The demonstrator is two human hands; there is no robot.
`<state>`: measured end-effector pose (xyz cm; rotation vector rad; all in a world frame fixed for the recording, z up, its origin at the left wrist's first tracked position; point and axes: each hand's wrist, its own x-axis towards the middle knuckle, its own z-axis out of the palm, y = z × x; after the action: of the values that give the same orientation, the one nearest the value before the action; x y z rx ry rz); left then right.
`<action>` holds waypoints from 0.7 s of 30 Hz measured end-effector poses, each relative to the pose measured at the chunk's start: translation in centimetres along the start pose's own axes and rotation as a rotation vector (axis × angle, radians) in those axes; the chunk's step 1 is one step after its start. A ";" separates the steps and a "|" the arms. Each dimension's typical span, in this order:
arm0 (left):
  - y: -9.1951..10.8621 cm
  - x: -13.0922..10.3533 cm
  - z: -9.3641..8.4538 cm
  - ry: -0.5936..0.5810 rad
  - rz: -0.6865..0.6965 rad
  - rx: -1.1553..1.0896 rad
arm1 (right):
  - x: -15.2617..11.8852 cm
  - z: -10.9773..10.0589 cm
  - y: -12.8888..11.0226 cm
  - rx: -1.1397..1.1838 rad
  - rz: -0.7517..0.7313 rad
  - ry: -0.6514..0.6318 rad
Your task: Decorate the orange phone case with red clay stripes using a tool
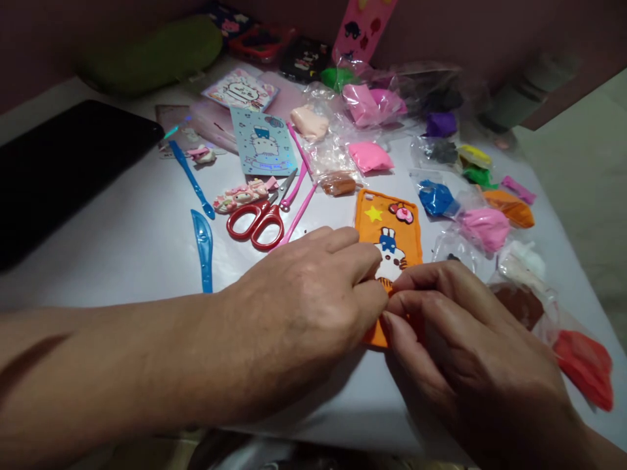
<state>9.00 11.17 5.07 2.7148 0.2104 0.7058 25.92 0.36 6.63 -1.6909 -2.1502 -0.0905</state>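
An orange clay-covered phone case (413, 219) lies on the white table, with a cat figure in a blue outfit (390, 256), a yellow star (373, 214) and a red and pink piece (402, 212) on its surface. My left hand (313, 287) rests over the case's lower left side, its fingers curled in and their tips hidden from me. Over the lower right side, my right hand (455, 333) pinches with thumb and forefinger close to the left fingertips. Whatever sits between those fingers is hidden or too small to name.
Red-handled scissors (267, 225), a blue plastic knife (202, 248) and a blue modelling tool (192, 176) lie left of the case. Bags of coloured clay, such as a blue one (437, 198) and a red one (585, 365), line the right side. A black tablet (73, 170) lies far left.
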 end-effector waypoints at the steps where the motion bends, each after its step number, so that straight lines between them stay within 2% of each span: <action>1: 0.0 0.0 -0.1 -0.004 -0.010 -0.020 | 0.0 0.0 -0.1 -0.005 0.005 0.004; 7: -0.1 0.1 -0.9 -0.119 -0.114 -0.212 | -0.2 0.0 -0.2 -0.027 0.012 -0.015; 11: -0.1 0.1 -1.5 -0.141 -0.165 -0.250 | -0.2 0.1 -0.4 -0.035 0.011 0.006; 16: -0.4 0.4 -1.8 -0.220 -0.249 -0.296 | -0.4 0.1 -0.6 -0.022 -0.002 0.009; 21: -0.8 0.5 -1.2 -0.180 -0.250 -0.305 | -0.7 -0.1 -0.6 -0.014 -0.025 -0.039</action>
<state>8.80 12.38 5.97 2.3881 0.3585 0.3834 25.55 -0.49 6.61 -1.6866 -2.2050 -0.0800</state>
